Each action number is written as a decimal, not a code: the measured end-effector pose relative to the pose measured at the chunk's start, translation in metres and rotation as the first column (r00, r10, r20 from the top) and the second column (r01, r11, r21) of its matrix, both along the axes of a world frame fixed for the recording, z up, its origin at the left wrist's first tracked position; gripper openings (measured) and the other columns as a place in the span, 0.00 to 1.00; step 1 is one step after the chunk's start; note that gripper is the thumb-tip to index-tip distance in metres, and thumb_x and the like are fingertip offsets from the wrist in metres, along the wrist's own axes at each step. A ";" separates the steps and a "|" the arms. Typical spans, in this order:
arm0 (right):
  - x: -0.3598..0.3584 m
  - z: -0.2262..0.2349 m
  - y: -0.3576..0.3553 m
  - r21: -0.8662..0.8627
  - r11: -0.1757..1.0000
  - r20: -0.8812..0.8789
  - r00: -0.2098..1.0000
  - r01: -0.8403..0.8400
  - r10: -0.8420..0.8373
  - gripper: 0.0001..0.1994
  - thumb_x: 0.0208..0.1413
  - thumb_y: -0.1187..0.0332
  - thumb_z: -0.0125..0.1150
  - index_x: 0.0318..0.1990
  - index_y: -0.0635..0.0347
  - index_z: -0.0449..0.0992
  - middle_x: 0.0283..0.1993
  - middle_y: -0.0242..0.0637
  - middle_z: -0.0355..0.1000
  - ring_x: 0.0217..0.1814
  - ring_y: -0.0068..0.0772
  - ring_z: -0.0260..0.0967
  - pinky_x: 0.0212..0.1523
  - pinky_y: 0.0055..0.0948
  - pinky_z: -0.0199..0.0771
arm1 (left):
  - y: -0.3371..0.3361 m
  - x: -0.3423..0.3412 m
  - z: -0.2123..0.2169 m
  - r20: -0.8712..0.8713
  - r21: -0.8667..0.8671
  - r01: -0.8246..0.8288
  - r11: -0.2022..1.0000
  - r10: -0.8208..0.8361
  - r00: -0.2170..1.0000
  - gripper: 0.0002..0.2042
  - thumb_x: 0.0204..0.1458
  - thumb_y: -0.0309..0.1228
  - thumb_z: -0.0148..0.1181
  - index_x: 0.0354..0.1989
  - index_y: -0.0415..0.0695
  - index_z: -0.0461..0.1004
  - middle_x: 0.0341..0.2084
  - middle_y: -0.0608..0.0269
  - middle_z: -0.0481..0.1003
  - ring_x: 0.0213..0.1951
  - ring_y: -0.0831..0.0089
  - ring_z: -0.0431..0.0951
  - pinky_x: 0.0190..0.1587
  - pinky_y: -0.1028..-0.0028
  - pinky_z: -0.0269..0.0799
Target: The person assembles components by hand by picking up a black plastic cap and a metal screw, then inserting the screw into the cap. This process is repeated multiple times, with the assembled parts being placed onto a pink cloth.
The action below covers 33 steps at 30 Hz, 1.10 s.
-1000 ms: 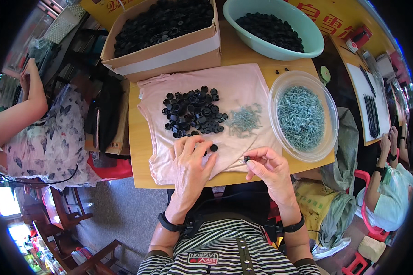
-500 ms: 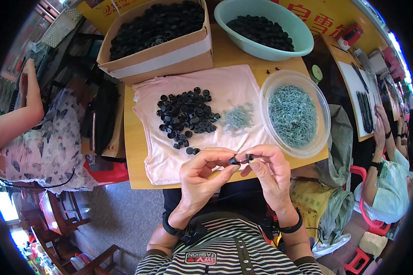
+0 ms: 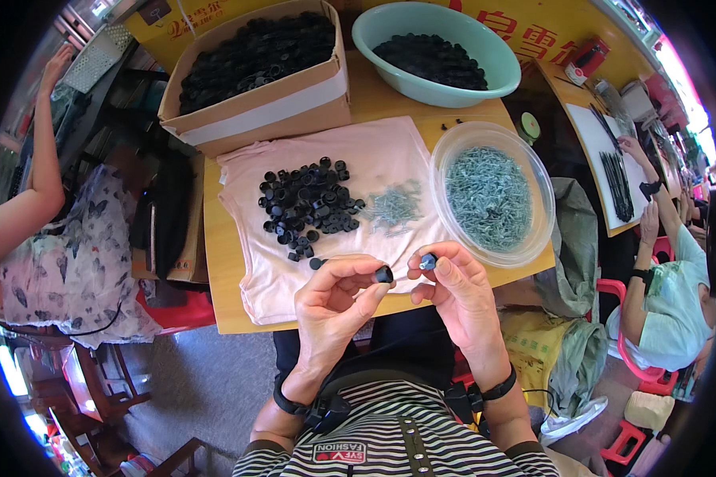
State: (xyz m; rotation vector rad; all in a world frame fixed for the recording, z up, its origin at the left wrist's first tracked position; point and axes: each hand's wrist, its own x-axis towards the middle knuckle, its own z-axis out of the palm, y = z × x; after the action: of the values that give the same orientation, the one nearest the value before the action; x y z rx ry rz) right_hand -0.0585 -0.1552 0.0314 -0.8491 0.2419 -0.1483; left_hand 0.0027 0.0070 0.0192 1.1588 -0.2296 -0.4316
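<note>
Above the front edge of the cloth, my left hand pinches a small round black plastic cap between thumb and fingertips. Just to its right, my right hand grips another small black plastic piece with a bit of shiny metal showing at it. The two pieces are apart. Ahead of my hands, a pile of black caps lies on a pale pink cloth. Beside that pile is a small heap of silvery screws.
A clear round tub full of screws stands at the right. Behind the cloth are a cardboard box and a pale green basin, both holding black parts. Other people sit at left and right; one person's hand is over a side table.
The two small pieces were together between my fingertips; my hands have now drawn apart, one piece in each. The whole view has shifted slightly. The person at right has moved an arm.
</note>
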 end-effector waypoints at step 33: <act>0.019 0.012 -0.009 -0.643 0.727 0.213 0.968 0.238 -0.129 0.10 0.52 0.77 0.63 0.42 0.67 0.77 0.46 0.46 0.76 0.43 0.31 0.77 0.42 0.24 0.79 | -0.030 0.022 -0.013 0.121 -0.206 -0.001 0.979 0.026 0.992 0.14 0.49 0.14 0.60 0.45 0.36 0.73 0.47 0.52 0.73 0.47 0.68 0.76 0.53 0.70 0.72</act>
State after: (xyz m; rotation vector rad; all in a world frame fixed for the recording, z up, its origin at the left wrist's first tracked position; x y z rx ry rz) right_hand -0.0390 -0.1645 0.0434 -1.5284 0.1208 -0.5120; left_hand 0.0246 -0.0229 0.0065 0.9835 -0.3651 -0.3164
